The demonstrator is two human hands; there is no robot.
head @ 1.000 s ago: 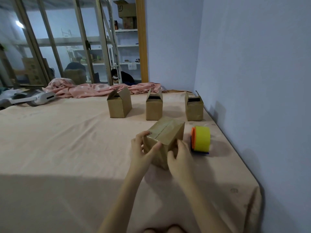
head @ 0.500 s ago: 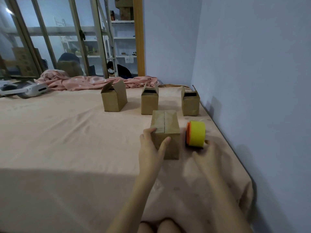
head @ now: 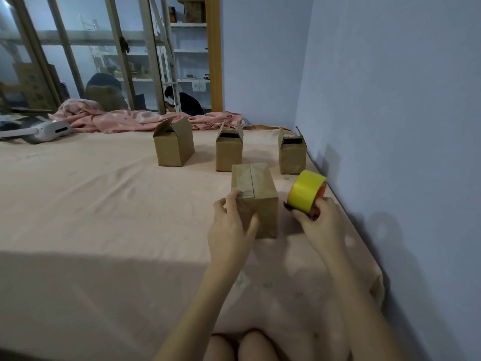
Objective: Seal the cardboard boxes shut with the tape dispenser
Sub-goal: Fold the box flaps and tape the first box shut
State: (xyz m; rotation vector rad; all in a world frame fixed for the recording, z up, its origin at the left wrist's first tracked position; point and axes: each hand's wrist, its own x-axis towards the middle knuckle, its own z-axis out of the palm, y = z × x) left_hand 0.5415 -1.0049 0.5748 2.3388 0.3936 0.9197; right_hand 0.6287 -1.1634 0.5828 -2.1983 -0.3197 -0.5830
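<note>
L hand [head: 230,230] holds the near box [head: 256,201] w/ fingers [head: 231,204] curled on its left top edge & thumb on the front face; box sits on the bed [head: 104,217], flaps closed, seam showing. R hand [head: 322,222] grips the tape dispenser [head: 307,195], yellow roll tilted, just right of that box. Three boxes [head: 173,147] w/ flaps open stand in a row behind, near the pink blanket [head: 117,121].

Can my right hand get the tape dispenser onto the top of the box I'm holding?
Probably yes. The right hand already grips the tape dispenser beside the near box, whose closed top is uncovered.
</note>
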